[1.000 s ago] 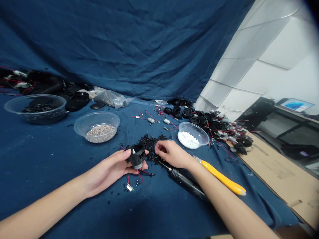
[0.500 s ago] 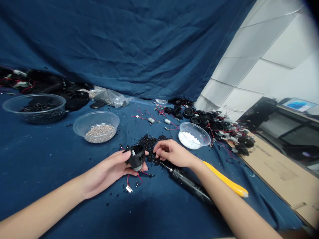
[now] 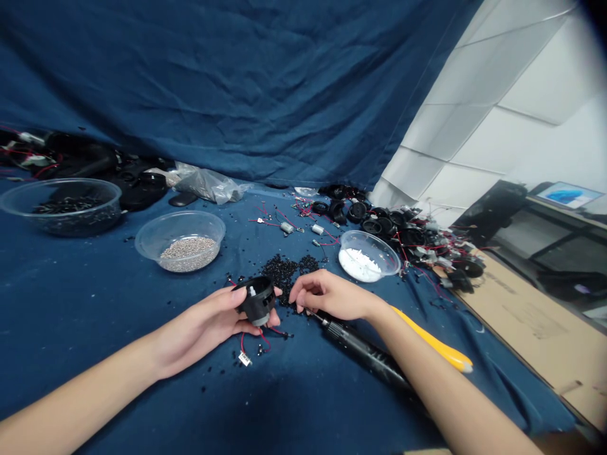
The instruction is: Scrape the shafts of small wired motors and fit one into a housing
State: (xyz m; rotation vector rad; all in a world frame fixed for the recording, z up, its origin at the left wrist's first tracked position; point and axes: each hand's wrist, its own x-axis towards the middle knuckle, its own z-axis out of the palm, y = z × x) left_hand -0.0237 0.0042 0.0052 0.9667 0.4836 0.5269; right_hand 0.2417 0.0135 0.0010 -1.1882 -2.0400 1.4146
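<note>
My left hand (image 3: 202, 332) holds a round black plastic housing (image 3: 258, 301) in its fingers, with thin red wires (image 3: 251, 344) trailing below it to a small white connector (image 3: 245, 359). My right hand (image 3: 332, 298) rests just to the right, holding nothing, its fingertips at the edge of a heap of black plastic granules (image 3: 282, 275). The tip of a black electric screwdriver (image 3: 365, 354) lies under that hand. Beyond my right forearm lies a yellow utility knife (image 3: 439, 344).
A blue cloth (image 3: 95, 316) covers the table. Clear bowls hold grey granules (image 3: 183, 241), white pieces (image 3: 367, 256) and black parts (image 3: 61, 205). Black housings with red wires (image 3: 403, 234) lie in a pile at the back right. Cardboard (image 3: 535, 328) lies along the right.
My right hand has dropped slightly toward the screwdriver tip. The left hand still holds the housing, and the whole view has shifted a little.
</note>
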